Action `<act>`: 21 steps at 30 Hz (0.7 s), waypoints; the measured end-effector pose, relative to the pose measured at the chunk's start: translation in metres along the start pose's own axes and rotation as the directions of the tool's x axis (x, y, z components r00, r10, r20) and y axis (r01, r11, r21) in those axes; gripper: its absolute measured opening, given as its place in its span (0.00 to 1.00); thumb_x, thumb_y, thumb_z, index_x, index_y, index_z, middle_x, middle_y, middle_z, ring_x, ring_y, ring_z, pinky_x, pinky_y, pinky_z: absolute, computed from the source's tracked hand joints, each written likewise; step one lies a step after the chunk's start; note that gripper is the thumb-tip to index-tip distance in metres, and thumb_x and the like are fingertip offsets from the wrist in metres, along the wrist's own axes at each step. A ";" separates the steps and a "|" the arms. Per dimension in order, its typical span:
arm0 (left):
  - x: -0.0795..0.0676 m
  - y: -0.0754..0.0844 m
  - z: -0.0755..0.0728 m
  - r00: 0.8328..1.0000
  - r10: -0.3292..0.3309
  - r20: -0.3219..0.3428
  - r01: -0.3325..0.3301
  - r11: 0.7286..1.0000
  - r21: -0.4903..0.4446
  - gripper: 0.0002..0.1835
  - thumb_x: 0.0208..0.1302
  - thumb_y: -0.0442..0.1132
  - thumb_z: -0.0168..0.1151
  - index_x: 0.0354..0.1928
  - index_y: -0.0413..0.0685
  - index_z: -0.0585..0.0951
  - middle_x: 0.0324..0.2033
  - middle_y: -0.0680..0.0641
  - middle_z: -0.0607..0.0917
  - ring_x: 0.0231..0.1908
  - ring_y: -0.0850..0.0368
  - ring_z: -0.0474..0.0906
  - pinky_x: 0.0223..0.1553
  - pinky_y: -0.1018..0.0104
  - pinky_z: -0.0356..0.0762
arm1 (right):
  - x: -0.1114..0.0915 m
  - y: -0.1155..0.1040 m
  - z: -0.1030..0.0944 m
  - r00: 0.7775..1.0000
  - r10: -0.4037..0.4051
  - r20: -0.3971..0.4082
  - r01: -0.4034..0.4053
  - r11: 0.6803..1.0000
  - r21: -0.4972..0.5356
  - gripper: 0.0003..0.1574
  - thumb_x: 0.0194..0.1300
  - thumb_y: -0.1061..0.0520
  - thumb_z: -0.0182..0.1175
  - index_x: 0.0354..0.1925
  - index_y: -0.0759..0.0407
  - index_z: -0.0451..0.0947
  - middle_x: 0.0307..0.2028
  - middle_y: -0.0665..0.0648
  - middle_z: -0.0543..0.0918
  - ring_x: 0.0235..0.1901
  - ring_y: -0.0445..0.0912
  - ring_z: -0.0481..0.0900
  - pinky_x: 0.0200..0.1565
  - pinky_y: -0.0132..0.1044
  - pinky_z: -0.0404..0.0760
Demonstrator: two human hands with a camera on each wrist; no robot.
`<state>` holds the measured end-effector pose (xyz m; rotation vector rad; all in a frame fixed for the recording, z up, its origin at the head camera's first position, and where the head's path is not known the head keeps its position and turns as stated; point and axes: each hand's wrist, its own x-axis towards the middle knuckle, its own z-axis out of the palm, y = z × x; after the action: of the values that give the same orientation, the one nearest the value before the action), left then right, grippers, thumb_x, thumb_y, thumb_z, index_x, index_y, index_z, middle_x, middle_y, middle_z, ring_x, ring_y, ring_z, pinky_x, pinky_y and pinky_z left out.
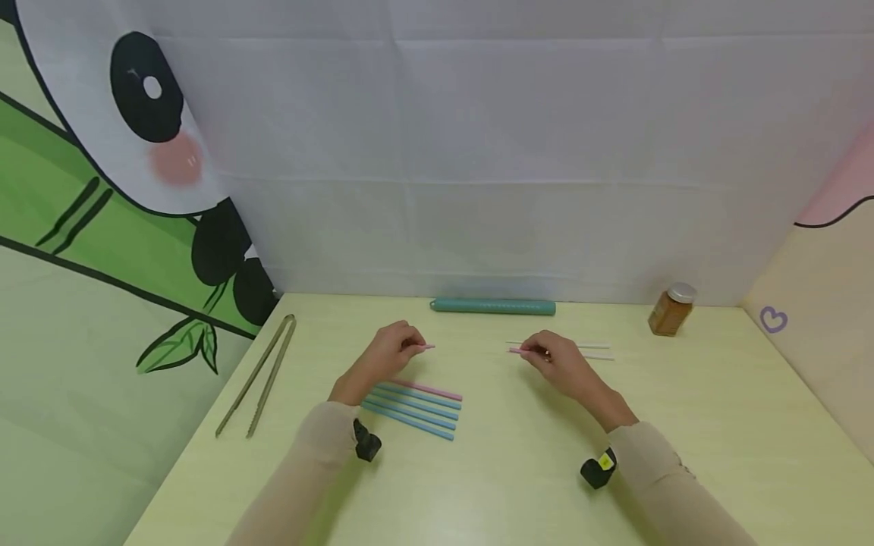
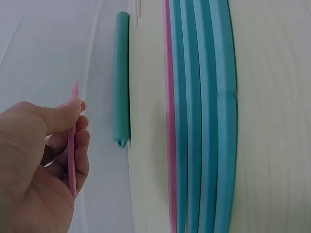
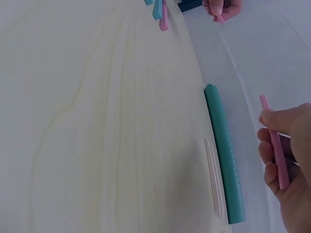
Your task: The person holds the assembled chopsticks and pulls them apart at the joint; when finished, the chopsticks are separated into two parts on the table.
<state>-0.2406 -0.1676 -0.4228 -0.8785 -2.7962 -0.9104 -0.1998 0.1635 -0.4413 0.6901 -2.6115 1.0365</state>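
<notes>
Between thumb and fingers, my left hand [image 1: 389, 352] pinches a short pink stick [image 2: 72, 155] above the table. A second pink stick [image 3: 278, 156] is held by my right hand [image 1: 558, 362], its tip poking out past the thumb. The two hands are apart, each with its own stick. Below and beside the left hand lie several blue sticks [image 1: 418, 418] in a row, with another pink stick [image 1: 437, 392] along their far side. Thin pale sticks [image 1: 598, 357] lie on the table behind the right hand, which partly hides them.
A green tube [image 1: 493, 306] lies along the table's back edge, against the white cloth wall [image 1: 505, 152]. Metal tongs [image 1: 268, 371] rest at the left. Toward the back right stands a small brown jar [image 1: 671, 312] with a silver lid.
</notes>
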 end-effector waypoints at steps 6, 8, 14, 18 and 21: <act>0.016 0.017 0.023 0.998 0.052 0.035 -0.052 0.999 0.008 0.04 0.66 0.37 0.60 0.39 0.45 0.82 0.31 0.50 0.77 0.30 0.61 0.68 0.34 0.70 0.70 | -0.008 0.015 -0.014 1.000 0.001 -0.031 -0.002 1.000 -0.028 0.06 0.62 0.59 0.64 0.39 0.57 0.84 0.33 0.50 0.79 0.31 0.40 0.72 0.33 0.30 0.75; 0.022 0.024 0.034 0.996 0.057 0.063 -0.057 0.998 0.006 0.05 0.67 0.38 0.59 0.40 0.46 0.82 0.31 0.50 0.77 0.30 0.61 0.69 0.34 0.70 0.70 | -0.014 0.023 -0.021 0.999 0.018 -0.036 -0.020 0.999 -0.042 0.07 0.62 0.60 0.64 0.39 0.58 0.85 0.32 0.51 0.79 0.30 0.39 0.71 0.32 0.29 0.74; 0.042 0.047 0.064 0.991 0.063 0.119 -0.062 0.998 -0.011 0.06 0.68 0.38 0.58 0.41 0.47 0.82 0.33 0.50 0.76 0.32 0.60 0.71 0.34 0.70 0.70 | -0.036 0.050 -0.042 0.996 0.072 -0.044 -0.076 0.990 -0.118 0.07 0.62 0.63 0.63 0.39 0.60 0.84 0.33 0.52 0.79 0.31 0.39 0.70 0.34 0.30 0.73; 0.056 0.063 0.083 0.987 0.056 0.149 -0.056 0.998 -0.008 0.07 0.69 0.37 0.56 0.43 0.47 0.82 0.34 0.50 0.76 0.34 0.59 0.71 0.38 0.69 0.70 | -0.048 0.065 -0.053 0.995 0.101 -0.020 -0.102 0.979 -0.175 0.09 0.62 0.66 0.61 0.41 0.61 0.84 0.33 0.54 0.80 0.32 0.41 0.72 0.36 0.34 0.74; 0.067 0.074 0.099 0.984 0.042 0.171 -0.042 0.999 -0.007 0.07 0.70 0.34 0.54 0.43 0.46 0.81 0.35 0.49 0.77 0.35 0.58 0.71 0.41 0.68 0.70 | -0.055 0.073 -0.059 0.993 0.116 0.006 -0.112 0.974 -0.199 0.10 0.61 0.68 0.61 0.42 0.61 0.84 0.34 0.55 0.81 0.33 0.43 0.73 0.37 0.37 0.75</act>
<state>-0.2459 -0.0299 -0.4495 -1.0601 -2.9055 -0.8733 -0.1871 0.2695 -0.4628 0.5104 -2.7485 0.7870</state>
